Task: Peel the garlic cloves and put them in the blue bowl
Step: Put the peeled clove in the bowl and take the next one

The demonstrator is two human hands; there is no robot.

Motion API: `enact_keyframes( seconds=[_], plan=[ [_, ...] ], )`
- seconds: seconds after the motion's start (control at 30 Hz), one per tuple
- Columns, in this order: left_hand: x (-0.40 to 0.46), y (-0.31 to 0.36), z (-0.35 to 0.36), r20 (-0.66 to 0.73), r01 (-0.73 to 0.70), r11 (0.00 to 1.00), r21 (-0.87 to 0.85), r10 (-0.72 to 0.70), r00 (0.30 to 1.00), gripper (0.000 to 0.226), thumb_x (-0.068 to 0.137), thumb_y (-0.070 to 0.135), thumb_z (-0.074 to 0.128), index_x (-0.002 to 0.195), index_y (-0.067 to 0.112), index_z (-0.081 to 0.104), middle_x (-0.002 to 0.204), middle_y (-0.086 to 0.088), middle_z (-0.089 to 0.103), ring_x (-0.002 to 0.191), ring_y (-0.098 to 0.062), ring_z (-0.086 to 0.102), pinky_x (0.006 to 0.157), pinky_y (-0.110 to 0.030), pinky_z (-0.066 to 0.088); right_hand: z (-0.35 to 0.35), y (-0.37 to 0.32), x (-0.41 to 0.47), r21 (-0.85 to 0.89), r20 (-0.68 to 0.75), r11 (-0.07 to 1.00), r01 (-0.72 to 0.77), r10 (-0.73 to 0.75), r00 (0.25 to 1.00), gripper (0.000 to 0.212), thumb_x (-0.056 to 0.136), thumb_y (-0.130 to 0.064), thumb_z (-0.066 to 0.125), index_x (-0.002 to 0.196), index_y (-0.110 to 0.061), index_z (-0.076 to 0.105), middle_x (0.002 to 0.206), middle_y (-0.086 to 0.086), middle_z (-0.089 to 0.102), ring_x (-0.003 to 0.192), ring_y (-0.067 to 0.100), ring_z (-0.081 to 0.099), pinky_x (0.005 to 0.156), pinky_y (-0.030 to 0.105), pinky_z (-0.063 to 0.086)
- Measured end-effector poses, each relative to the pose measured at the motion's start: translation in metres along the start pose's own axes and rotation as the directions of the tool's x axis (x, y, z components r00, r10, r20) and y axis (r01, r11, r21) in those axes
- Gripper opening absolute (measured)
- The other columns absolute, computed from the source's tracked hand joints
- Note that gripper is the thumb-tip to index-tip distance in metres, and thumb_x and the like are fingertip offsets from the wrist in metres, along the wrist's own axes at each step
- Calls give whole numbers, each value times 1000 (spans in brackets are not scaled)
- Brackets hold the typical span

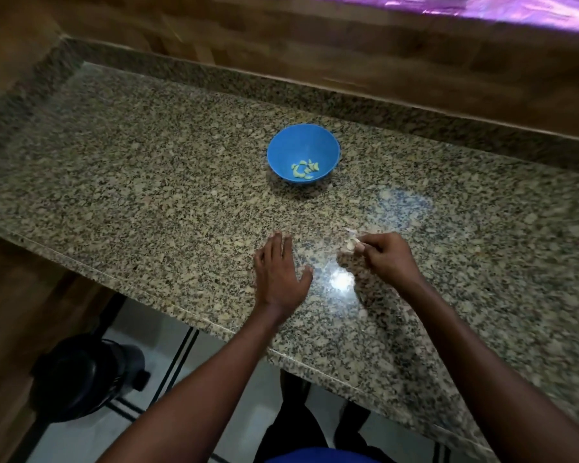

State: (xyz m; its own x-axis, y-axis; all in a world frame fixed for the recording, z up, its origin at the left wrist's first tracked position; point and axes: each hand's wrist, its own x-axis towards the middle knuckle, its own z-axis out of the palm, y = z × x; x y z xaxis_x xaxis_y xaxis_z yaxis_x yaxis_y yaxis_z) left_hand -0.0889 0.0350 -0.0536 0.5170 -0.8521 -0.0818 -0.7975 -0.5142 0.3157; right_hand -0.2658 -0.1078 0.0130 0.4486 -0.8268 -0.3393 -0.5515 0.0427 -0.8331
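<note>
Granite counter (pixel 147 182): garlic clove (pixel 350 243) pinched in right hand (pixel 386 259) grip.

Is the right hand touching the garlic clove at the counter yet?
Touching. The head view shows the right hand with fingers curled, pinching the garlic clove at their tips, no gap visible.

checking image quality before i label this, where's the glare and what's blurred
Head view: a bright glare spot sits on the speckled granite counter between the left hand and right hand; a fainter sheen lies right of the blue plastic bowl; frame edges smear with motion blur; the bowl stays fairly sharp.
</note>
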Motion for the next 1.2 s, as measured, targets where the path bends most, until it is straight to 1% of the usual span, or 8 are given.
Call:
enact_keyframes(
  seconds=[0.07,0.13,0.23,0.3,0.47,0.63,0.9,1.2],
  plan=[
    [0,13,-7,13,-21,998,-54,22,1000,67,96,52,48,153,19,37,161,-9,33,148,-24,27,123,-47,20,-8,1,-11,43,28,999,-5,4,1000,29,101,-11,62,75,-19,70,47,-16,57,41,0,43,47,22,36],
    [0,29,-20,13,-72,966,-248,77,997,54,96,43,57,146,23,48,147,-2,48,135,-18,42,115,-45,40,-15,2,-20,63,45,998,-8,5,999,30,102,-10,60,74,-19,69,52,-13,63,45,5,45,48,24,37],
    [-1,61,-50,197,80,675,-734,99,975,33,97,23,68,130,23,67,129,2,64,114,-16,64,89,-32,61,-22,7,-31,100,52,995,-25,20,998,22,102,-7,60,92,-17,77,71,-2,76,52,13,50,51,24,39],
    [1,79,-64,274,164,510,-844,148,950,23,96,17,71,119,22,75,114,0,75,103,-22,73,85,-38,64,-25,8,-35,117,19,993,-31,29,999,17,100,-8,63,94,-16,77,74,1,77,49,8,54,50,23,40],
    [1,101,-70,297,206,415,-887,169,940,22,89,8,79,111,13,79,107,-6,77,99,-24,75,88,-38,63,-35,7,-46,204,-104,979,9,12,994,9,96,-3,66,98,-2,75,75,9,76,58,19,69,54,34,57],
    [2,106,-67,307,222,395,-891,165,937,26,87,4,80,112,11,77,110,-3,77,102,-21,75,92,-41,62,-43,9,-55,271,-85,962,32,-10,996,7,94,-11,72,99,-7,75,83,11,77,69,27,73,62,39,61],
    [5,108,-74,324,213,408,-888,227,918,28,86,5,81,113,9,77,110,-2,78,105,-17,74,96,-39,60,-47,0,-60,189,-90,981,36,-20,996,10,85,-9,81,92,-6,75,81,10,76,72,25,74,62,39,63],
    [14,111,-82,307,209,346,-915,259,916,28,85,3,79,113,3,76,109,-7,78,107,-20,74,97,-35,58,-59,-9,-62,344,-69,938,51,-29,997,10,88,-7,78,96,0,76,83,15,77,68,24,70,62,31,61]
  ],
)
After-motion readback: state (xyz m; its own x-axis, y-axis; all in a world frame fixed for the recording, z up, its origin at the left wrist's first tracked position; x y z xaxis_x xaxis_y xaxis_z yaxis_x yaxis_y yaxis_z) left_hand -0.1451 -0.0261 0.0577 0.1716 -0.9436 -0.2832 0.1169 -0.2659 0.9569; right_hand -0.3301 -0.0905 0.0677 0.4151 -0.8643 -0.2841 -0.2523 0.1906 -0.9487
